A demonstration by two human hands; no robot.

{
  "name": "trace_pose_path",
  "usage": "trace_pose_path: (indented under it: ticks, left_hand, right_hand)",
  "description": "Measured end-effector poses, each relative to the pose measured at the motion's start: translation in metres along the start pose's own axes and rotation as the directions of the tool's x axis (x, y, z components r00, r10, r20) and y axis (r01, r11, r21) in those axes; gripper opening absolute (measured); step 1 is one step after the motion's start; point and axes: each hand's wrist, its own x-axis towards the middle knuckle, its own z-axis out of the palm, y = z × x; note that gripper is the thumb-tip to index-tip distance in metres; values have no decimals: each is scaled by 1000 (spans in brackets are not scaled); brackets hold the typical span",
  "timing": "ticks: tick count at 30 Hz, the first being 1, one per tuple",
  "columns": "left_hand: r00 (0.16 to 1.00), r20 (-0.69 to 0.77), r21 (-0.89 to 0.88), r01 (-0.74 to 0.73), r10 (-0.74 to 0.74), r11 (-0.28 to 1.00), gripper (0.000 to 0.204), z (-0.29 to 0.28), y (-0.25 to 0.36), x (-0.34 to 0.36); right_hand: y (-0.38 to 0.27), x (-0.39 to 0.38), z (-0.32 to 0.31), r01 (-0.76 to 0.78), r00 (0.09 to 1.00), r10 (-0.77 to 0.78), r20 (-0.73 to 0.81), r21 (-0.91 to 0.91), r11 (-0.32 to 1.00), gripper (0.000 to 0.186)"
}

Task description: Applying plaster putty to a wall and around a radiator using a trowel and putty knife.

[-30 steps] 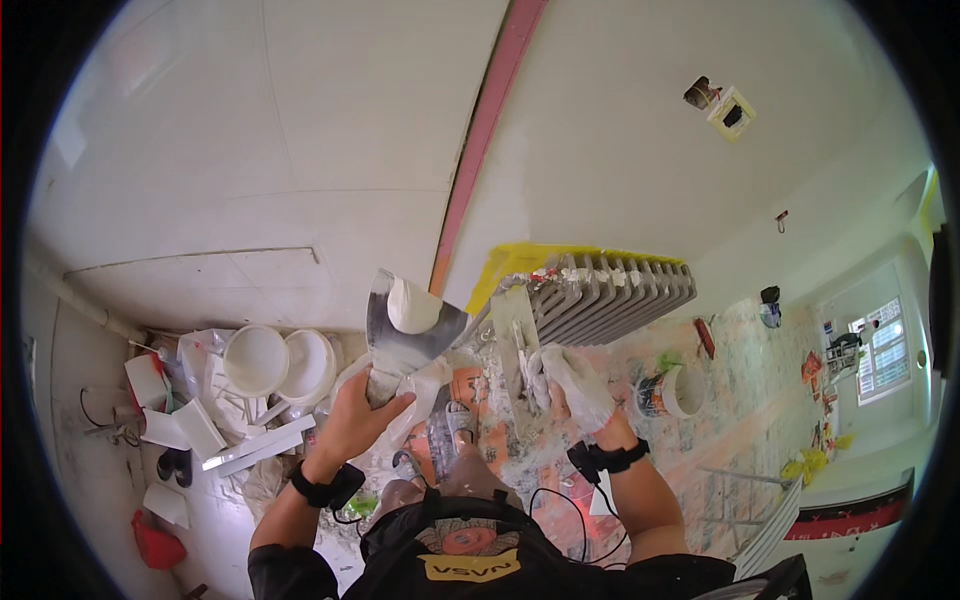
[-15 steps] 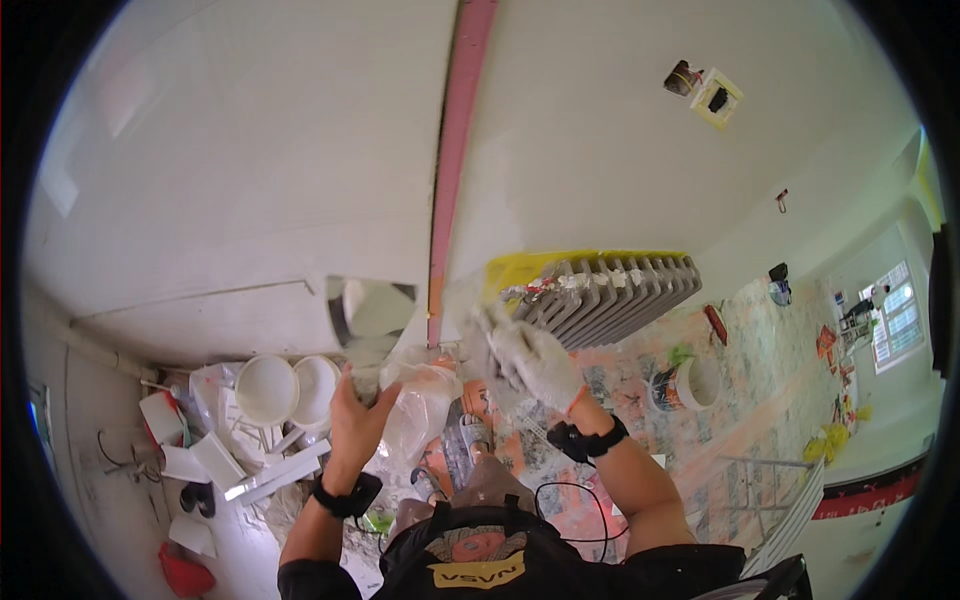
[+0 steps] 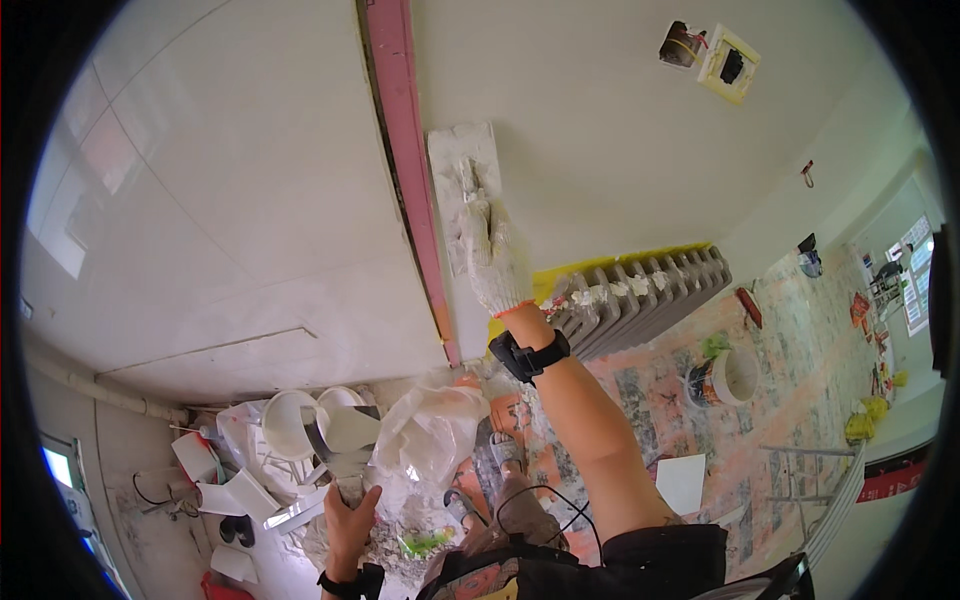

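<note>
My right hand (image 3: 492,255), in a white knit glove, is closed on the handle of a plastering trowel (image 3: 480,145). The trowel's whitish rectangular plate lies against the wall (image 3: 590,130), just right of a pink vertical strip (image 3: 398,95). My bare left hand (image 3: 350,530) is low at the left, its fingers round the handle of a wide putty knife (image 3: 348,428). The knife's broad blade points up and away from me, in front of white buckets (image 3: 288,420). The glove hides most of the trowel handle.
A grey radiator (image 3: 640,295) with yellow edging stands right of my right arm. Plastic sheeting (image 3: 430,430) and white offcuts (image 3: 240,495) crowd the floor at left. Another bucket (image 3: 735,375) and a metal ladder (image 3: 830,490) are at right. An open wall box (image 3: 683,45) shows wires.
My right hand has moved up and forward with the trowel, from near the radiator onto the wall beside the pink strip. My left hand has dropped lower with the putty knife.
</note>
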Motion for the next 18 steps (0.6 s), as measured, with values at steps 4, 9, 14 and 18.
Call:
trace_pose_path:
  ticks: [4, 9, 14, 18]
  left_hand:
    - [994, 17, -4, 110, -110, 994, 33, 3, -5, 0]
    - [994, 27, -66, 109, -107, 992, 35, -1, -27, 6]
    - [993, -1, -66, 121, -122, 990, 37, 2, -17, 6]
    - [989, 9, -63, 146, -146, 987, 35, 7, -21, 8]
  right_hand:
    - [0, 19, 2, 53, 998, -54, -30, -32, 998, 37]
    - [-18, 40, 1, 169, 983, -179, -37, -188, 968, 31]
    - [-26, 39, 0, 123, 988, -141, -70, -218, 968, 27]
    - [26, 9, 12, 115, 987, -139, -77, -257, 960, 27]
